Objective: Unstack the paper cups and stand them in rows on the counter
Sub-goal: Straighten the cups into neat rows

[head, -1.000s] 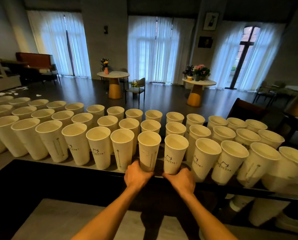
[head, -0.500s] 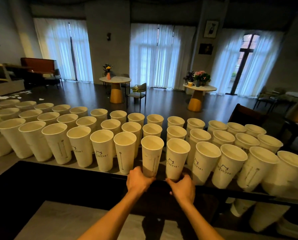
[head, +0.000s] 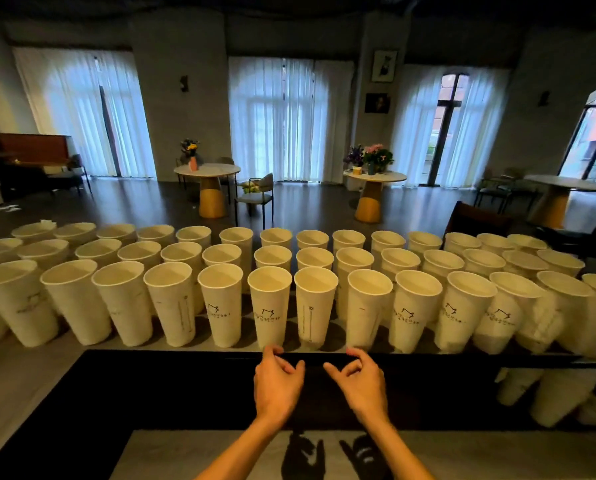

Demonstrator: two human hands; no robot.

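Note:
Several tall white paper cups stand upright in three rows across the counter [head: 19,355]. In the front row, two cups sit just beyond my hands: one with a printed logo [head: 269,311] and one with a thin vertical line [head: 314,308]. My left hand [head: 277,384] hovers below the logo cup with its fingers loosely curled, holding nothing. My right hand [head: 357,382] hovers to the right of it, fingers likewise loosely curled and empty. Both hands are apart from the cups, over the counter's dark front edge.
More white cups [head: 553,400] lie or stand lower down at the right, below the counter. Beyond the counter is a room with round tables [head: 207,169], a chair [head: 256,195] and curtained windows.
Both hands let go of the two front-row cups they held and drew back toward me. The view has also tilted up a little.

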